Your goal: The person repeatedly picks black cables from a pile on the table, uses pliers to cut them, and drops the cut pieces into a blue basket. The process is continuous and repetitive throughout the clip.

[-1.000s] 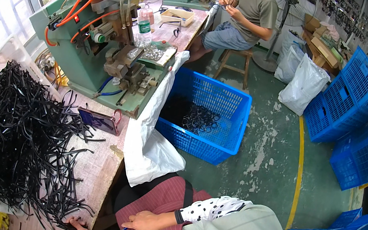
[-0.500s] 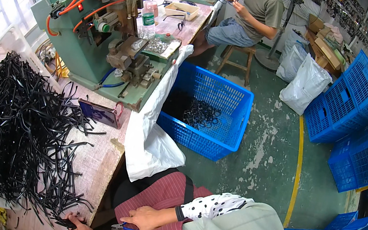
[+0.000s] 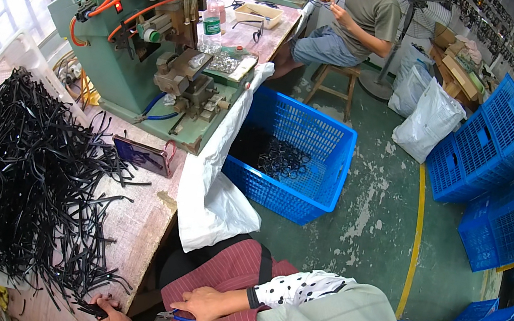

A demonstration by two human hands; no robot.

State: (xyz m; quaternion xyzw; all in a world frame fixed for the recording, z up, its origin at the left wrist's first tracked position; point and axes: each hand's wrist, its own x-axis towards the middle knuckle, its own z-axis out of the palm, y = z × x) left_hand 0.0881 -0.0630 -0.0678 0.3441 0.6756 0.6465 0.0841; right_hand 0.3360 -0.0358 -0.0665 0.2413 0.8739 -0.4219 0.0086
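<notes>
At the table's near edge my left hand point(image 3: 113, 319) is closed around a few slim black eyeglass temples point(image 3: 93, 309). Beside it spreads a large tangled pile of the same black temples point(image 3: 15, 181), partly in a pale plastic tray point(image 3: 9, 64). My right hand point(image 3: 203, 306) rests against my striped red apron point(image 3: 221, 270), fingers curled around small pliers with blue handles point(image 3: 181, 318). The pliers' metal jaws point toward my left hand. My palm hides part of the handles.
A green press machine point(image 3: 129, 71) stands on the table, with a phone point(image 3: 142, 156) propped before it. A blue crate point(image 3: 321, 205) holding dark frames sits on the floor, beside a white sack point(image 3: 208, 210). Another person point(image 3: 363, 15) sits working beyond; blue crates point(image 3: 487, 145) stack at right.
The view has shifted slightly. My right hand has turned a little, so more of the pliers' jaws shows. My left hand stays at the table edge with the temples.
</notes>
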